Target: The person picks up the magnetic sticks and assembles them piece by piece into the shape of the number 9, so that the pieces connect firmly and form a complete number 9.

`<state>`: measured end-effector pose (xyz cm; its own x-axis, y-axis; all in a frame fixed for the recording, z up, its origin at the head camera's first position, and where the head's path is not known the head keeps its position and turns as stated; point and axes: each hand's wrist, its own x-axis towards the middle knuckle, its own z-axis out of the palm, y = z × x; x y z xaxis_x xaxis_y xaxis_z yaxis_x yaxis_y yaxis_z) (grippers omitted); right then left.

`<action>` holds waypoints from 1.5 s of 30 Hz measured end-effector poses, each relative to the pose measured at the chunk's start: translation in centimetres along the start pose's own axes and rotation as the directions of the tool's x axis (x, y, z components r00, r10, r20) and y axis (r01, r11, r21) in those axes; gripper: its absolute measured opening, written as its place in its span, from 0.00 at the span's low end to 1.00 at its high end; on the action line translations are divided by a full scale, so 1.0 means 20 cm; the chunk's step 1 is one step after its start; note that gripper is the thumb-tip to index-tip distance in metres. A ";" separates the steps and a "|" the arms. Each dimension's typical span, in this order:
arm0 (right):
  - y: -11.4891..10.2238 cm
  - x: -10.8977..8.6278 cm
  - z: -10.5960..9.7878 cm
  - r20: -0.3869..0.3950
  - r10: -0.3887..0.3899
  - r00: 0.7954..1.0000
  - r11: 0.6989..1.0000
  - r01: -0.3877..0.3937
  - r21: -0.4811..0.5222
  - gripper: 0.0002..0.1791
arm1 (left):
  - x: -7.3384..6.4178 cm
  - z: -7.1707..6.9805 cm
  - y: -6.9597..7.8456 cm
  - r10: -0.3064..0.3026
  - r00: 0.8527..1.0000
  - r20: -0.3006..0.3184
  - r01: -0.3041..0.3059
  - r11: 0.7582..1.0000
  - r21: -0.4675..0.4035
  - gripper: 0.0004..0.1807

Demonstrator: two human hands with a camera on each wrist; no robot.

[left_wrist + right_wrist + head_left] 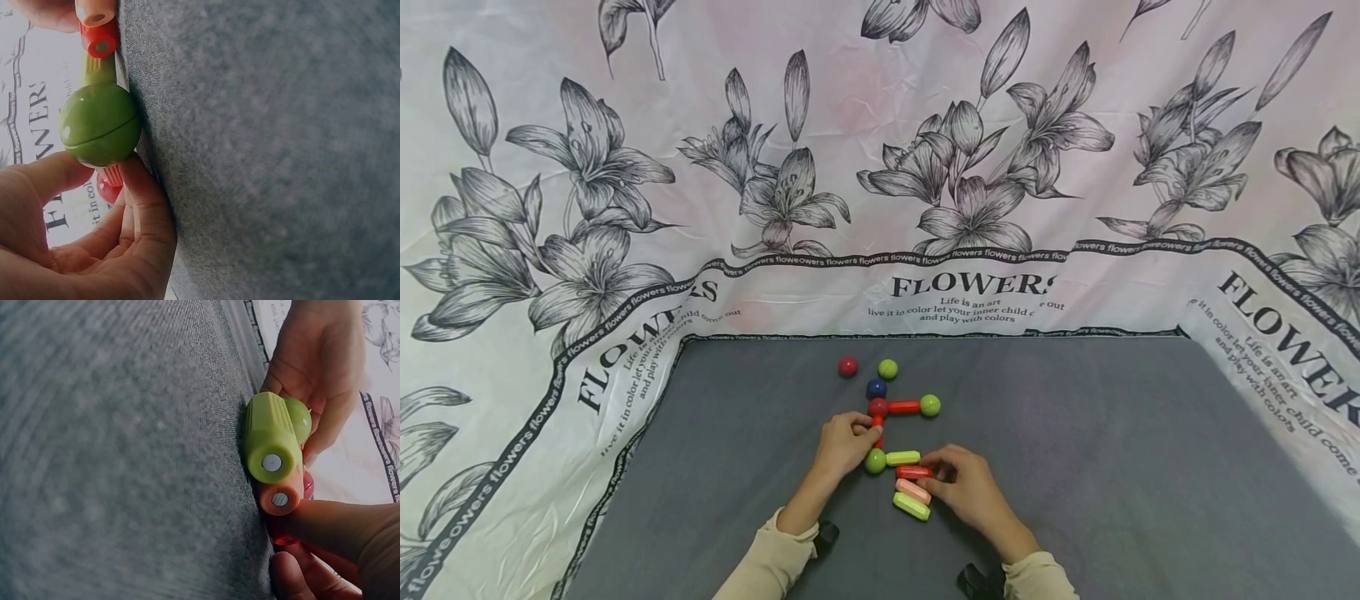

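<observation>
My left hand point(842, 443) pinches a red magnetic stick point(878, 435) that stands between a red ball point(877, 407) and a green ball point(876, 461). In the left wrist view, the thumb and finger are right under that green ball point(101, 125). A yellow-green stick point(902, 458) extends rightward from it. My right hand point(966, 487) has thumb and forefinger around the right end of another red stick point(913, 472). Just below lie a pink stick point(913, 492) and a second yellow-green stick point(912, 507); the right wrist view shows the round metal disc in the end of this yellow-green stick point(272, 434).
Off the red ball, a red stick point(903, 407) leads right to a green ball point(930, 406). Beyond it sit a blue ball point(876, 388), a loose red ball point(847, 367) and another green ball point(888, 369). Grey cloth point(1075, 467) covers the table; a flower-printed sheet point(805, 300) hangs behind.
</observation>
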<state>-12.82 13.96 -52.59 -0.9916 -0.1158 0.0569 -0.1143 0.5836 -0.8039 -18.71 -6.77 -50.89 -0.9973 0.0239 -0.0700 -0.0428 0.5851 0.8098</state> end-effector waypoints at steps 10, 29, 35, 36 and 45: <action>0.03 -0.01 -0.05 -0.025 0.000 1.000 1.000 0.000 0.023 0.11 | 0.01 -0.01 0.02 0.072 0.991 -0.115 -0.069 0.997 0.025 0.12; 0.05 -0.01 -0.12 -0.269 0.095 0.958 0.995 -0.088 0.038 0.12 | 0.08 0.02 0.13 0.293 0.944 -0.148 -0.281 0.954 0.101 0.13; 0.04 0.02 -0.08 -0.471 0.098 0.876 0.994 -0.068 0.081 0.11 | 0.16 0.02 0.14 0.399 0.917 -0.029 -0.389 0.906 0.170 0.17; 0.04 0.03 -0.08 -0.503 0.091 0.859 0.995 -0.056 0.084 0.11 | 0.17 0.02 0.14 0.412 0.911 -0.008 -0.403 0.894 0.195 0.18; 0.02 0.06 -0.02 -0.563 0.123 0.817 0.991 -0.074 0.110 0.12 | 0.21 0.08 0.12 0.429 0.879 0.207 -0.476 0.811 0.341 0.21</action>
<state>-14.13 14.35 -52.70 -0.8579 0.4302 0.2810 -0.0338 0.4985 -0.8663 -22.90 -3.94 -50.09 -0.8826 0.4400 0.1653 0.4606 0.7392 0.4914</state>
